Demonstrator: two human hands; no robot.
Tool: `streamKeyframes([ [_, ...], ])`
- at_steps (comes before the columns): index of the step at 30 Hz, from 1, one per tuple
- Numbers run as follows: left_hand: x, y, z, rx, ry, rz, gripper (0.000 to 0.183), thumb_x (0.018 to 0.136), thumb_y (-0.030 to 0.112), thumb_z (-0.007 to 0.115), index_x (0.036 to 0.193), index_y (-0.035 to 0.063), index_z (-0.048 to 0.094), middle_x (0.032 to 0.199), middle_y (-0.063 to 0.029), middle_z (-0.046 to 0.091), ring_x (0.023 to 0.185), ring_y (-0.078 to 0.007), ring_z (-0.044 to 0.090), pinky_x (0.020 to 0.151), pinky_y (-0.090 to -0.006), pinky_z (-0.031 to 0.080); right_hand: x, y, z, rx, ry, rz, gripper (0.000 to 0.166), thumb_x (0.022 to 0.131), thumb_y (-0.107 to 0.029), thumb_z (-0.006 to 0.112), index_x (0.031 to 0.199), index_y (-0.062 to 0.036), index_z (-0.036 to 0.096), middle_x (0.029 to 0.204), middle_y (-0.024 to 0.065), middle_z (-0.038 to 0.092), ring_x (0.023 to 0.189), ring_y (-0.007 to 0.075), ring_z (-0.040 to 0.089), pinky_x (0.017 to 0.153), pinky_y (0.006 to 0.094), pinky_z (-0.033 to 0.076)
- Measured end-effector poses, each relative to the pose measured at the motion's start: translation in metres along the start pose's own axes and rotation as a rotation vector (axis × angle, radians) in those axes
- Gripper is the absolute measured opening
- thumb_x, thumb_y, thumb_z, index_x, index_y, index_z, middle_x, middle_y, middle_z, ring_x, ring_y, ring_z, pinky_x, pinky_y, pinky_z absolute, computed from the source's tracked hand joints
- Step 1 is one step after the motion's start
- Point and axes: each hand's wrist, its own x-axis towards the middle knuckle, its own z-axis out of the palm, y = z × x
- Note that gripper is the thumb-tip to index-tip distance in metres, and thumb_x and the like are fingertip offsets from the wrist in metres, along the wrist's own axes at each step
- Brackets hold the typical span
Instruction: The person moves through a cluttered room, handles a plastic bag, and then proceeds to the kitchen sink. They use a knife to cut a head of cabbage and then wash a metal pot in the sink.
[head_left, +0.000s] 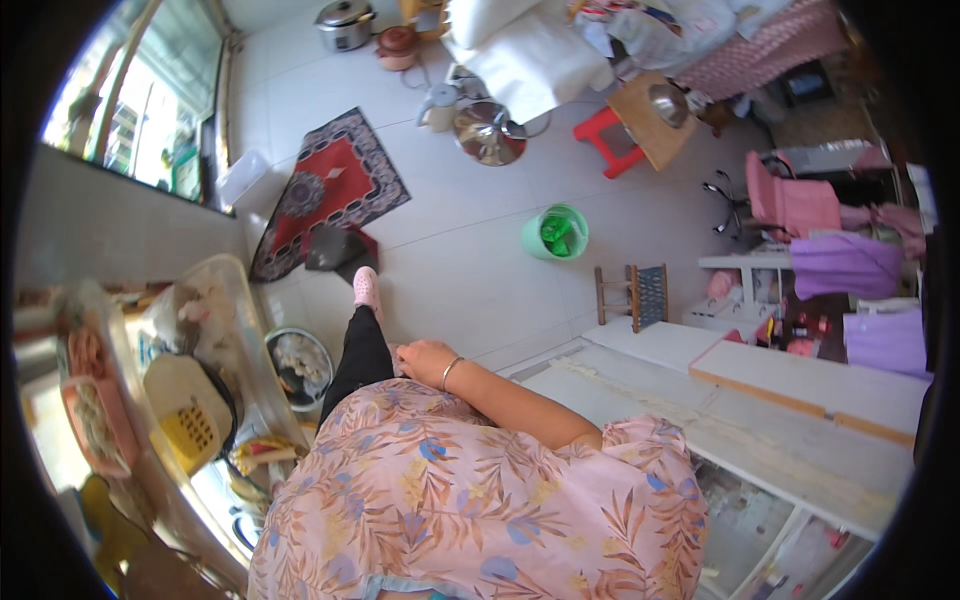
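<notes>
My right hand (429, 363), with a bracelet at the wrist, lies low in front of my body over the floral blouse (450, 480). Its fingers curl down near the thigh, beside a bit of pinkish material; whether they grip it cannot be made out. My left hand is out of view. Before me, one foot in a pink clog (365, 286) is on the tiled floor, close to a dark grey thing (334, 251) on a red patterned rug (337, 176). Left of the leg stands a round basin (300, 369) with pale contents.
A light green bin (534, 238) with a green bag stands ahead right, near a small wooden chair (649, 298). Farther off are a red stool (600, 135) under a wooden board (656, 124), a kettle (439, 109) and a rice cooker (345, 26). A cluttered plastic tub (259, 337) is at left.
</notes>
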Motion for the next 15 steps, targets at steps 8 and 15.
streamKeyframes([
  [8,0.084,0.165,0.172,0.227,-0.371,-0.089,0.024,0.102,0.028,0.045,0.086,0.0123,0.051,0.066,0.0043,0.047,0.057,-0.0073,0.039,0.051,-0.0209,0.032,-0.007,0.037,-0.056,0.146,0.175,0.275,0.024,0.088,-0.026,0.055,0.097,-0.0048,0.062,0.094,0.0208,0.066,0.091,0.0389,0.064,0.08,0.048,0.051],
  [15,0.111,0.28,0.357,0.386,-0.576,-0.161,0.027,0.102,0.031,0.044,0.081,0.0152,0.051,0.055,0.0051,0.036,0.041,-0.0063,0.026,0.035,-0.022,0.019,0.022,0.047,-0.12,0.068,0.321,0.244,0.027,0.092,-0.03,0.051,0.088,-0.0059,0.062,0.089,0.0168,0.067,0.084,0.0373,0.065,0.074,0.0477,0.052],
])
